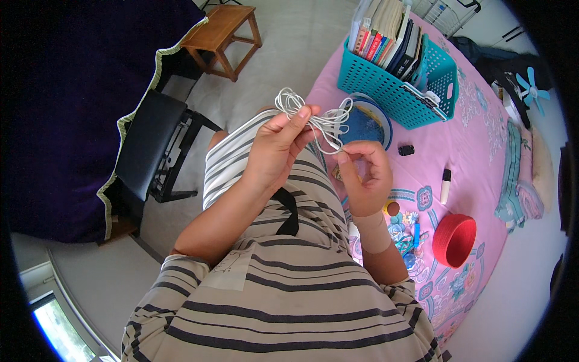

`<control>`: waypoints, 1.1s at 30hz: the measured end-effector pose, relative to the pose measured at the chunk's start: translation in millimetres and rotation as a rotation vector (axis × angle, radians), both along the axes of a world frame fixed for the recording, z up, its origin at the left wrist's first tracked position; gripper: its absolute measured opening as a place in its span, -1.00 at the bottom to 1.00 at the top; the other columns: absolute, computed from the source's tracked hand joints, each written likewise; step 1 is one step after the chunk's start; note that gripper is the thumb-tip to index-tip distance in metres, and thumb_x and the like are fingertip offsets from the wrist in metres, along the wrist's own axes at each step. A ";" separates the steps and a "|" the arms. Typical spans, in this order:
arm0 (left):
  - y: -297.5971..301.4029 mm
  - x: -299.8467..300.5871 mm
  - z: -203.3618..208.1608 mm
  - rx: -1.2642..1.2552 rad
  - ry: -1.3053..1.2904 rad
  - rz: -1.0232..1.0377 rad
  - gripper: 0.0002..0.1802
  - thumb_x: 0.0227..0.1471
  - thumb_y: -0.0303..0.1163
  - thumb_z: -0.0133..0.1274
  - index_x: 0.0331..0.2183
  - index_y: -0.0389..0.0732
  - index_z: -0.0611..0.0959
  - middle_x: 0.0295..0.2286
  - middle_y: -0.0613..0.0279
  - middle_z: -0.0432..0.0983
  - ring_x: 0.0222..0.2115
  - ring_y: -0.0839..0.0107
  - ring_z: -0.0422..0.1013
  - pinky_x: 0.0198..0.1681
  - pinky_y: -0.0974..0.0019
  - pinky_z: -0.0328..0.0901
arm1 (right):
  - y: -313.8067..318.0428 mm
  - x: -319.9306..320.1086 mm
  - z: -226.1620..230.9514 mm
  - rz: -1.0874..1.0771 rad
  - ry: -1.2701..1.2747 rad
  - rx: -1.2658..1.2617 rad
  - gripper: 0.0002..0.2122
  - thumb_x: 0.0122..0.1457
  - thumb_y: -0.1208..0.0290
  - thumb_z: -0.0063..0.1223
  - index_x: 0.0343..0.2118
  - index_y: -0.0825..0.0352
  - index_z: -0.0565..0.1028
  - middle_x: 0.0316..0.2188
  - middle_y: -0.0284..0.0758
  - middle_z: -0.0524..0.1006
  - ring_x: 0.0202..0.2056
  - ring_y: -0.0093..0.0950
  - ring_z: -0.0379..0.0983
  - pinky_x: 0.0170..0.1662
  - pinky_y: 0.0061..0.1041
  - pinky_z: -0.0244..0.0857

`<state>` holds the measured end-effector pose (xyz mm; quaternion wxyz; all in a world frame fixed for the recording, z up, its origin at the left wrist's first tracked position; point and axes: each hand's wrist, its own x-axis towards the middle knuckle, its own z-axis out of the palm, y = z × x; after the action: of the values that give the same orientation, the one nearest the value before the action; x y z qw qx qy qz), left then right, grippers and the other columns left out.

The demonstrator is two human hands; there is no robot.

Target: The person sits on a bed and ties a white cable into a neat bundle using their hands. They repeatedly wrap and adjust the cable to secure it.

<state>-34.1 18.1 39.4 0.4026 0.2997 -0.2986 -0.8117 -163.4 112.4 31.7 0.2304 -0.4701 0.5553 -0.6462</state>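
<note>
A coiled white cable (329, 123) is bunched in loops above my lap. My left hand (282, 139) grips the middle of the bundle between thumb and fingers, and loops stick out on both sides. My right hand (366, 175) pinches the cable low on the right, close to a small white piece that looks like a connector. Behind the bundle, a round blue basin (367, 123) with a white rim is partly covered by the loops and my right hand.
On the pink bedspread (416, 169) stand a teal basket (386, 90) of books and a red round basket (454, 240). A small black object (406, 150), a white bottle (446, 187) with black cap and several small items lie near. Left are a black bench (151, 145) and wooden stool (220, 30).
</note>
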 end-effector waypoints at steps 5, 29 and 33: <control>0.4 1.0 -1.3 -0.051 0.032 0.055 -0.85 0.09 -0.35 0.05 -0.40 -0.20 0.64 -0.28 0.24 0.55 -0.38 0.58 0.44 -0.26 0.52 0.37 | -0.4 2.4 -3.5 0.119 -0.278 0.145 -0.87 0.02 0.59 0.14 -0.35 0.38 0.44 -0.43 -0.38 0.48 -0.46 -0.66 0.37 -0.37 -0.72 0.22; 4.1 -1.9 -6.9 -0.497 -0.173 0.128 -0.87 0.01 -0.55 0.10 -0.32 -0.29 0.67 -0.34 0.27 0.46 -0.39 0.59 0.37 -0.32 0.55 0.28 | -18.4 -13.5 22.6 -0.182 0.892 -0.012 -0.86 -0.13 0.44 0.20 -0.47 0.21 0.47 -0.47 -0.41 0.40 -0.38 -0.37 0.35 -0.19 -0.37 0.12; 1.7 -2.8 -9.6 -0.538 -0.190 0.126 -0.86 0.01 -0.54 0.10 -0.31 -0.30 0.67 -0.34 0.26 0.45 -0.40 0.59 0.37 -0.32 0.55 0.28 | -18.1 -11.4 21.3 -0.167 0.933 0.000 -0.87 -0.10 0.48 0.14 -0.44 0.24 0.46 -0.44 -0.37 0.43 -0.35 -0.35 0.36 -0.10 -0.33 0.16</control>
<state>-36.9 19.8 29.8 0.4876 0.2748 -0.5205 -0.6449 -174.8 94.3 52.9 -0.0966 -0.6638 0.6355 -0.3823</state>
